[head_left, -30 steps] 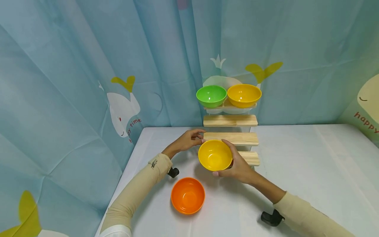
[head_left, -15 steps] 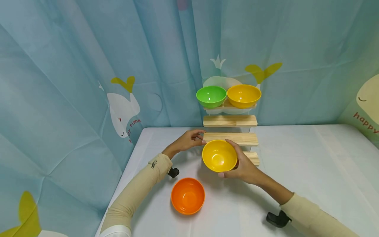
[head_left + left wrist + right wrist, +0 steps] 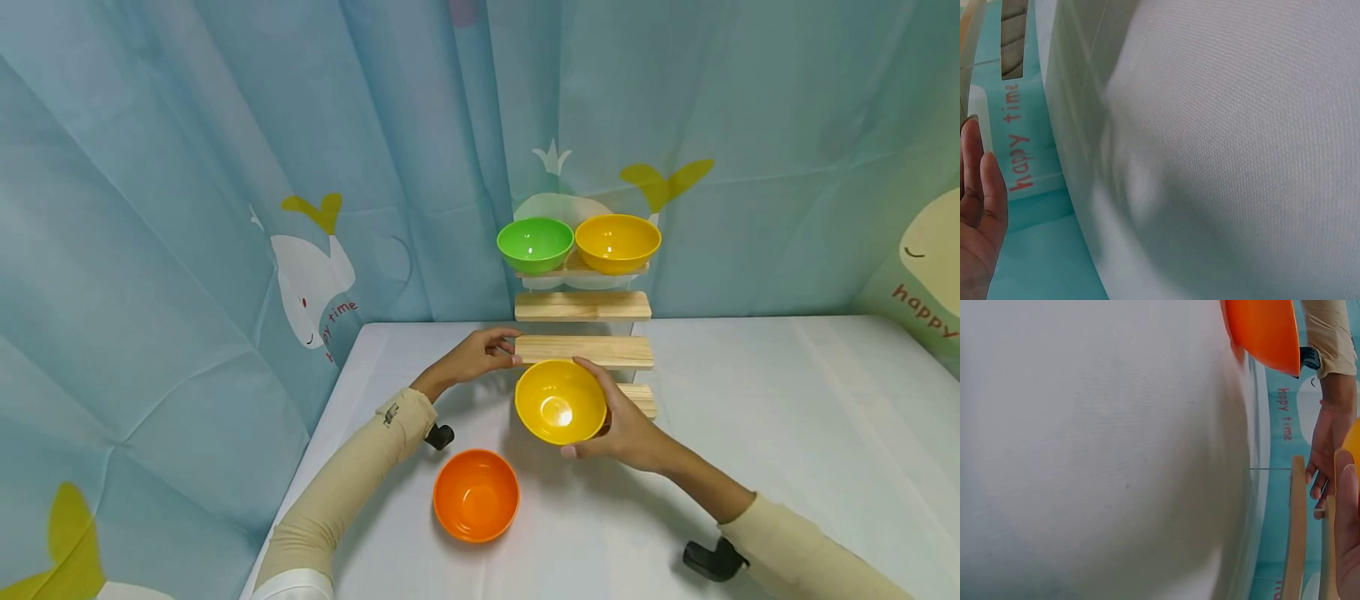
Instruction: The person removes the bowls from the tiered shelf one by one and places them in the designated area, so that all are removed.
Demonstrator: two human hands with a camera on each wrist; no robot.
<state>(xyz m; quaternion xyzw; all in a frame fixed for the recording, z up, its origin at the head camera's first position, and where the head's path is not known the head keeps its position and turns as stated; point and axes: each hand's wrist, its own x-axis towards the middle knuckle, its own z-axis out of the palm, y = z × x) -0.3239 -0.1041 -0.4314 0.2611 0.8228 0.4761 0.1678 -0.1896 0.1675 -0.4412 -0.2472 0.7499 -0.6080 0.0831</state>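
My right hand [image 3: 626,429] grips a yellow bowl [image 3: 558,404] by its right side. The thumb is near its lower rim, and the bowl is held tilted in front of the lower planks. At the left end of a middle plank of the wooden tiered rack [image 3: 588,352], my left hand [image 3: 480,354] holds the edge between thumb and fingers. The left wrist view shows part of that left hand [image 3: 982,194] at its left border. An orange bowl [image 3: 476,496] stands on the table, nearer than both hands.
A green bowl [image 3: 535,245] and another yellow bowl [image 3: 618,243] sit side by side on the rack's top plank. Behind the white-covered table [image 3: 780,433] hangs a blue curtain [image 3: 427,167] with whale prints. Black wrist mounts [image 3: 716,560] stick out below the sleeves.
My right hand has moved the yellow bowl slightly right and toward me, tilting it a little. The left hand stays at the rack, and the other bowls have not moved.
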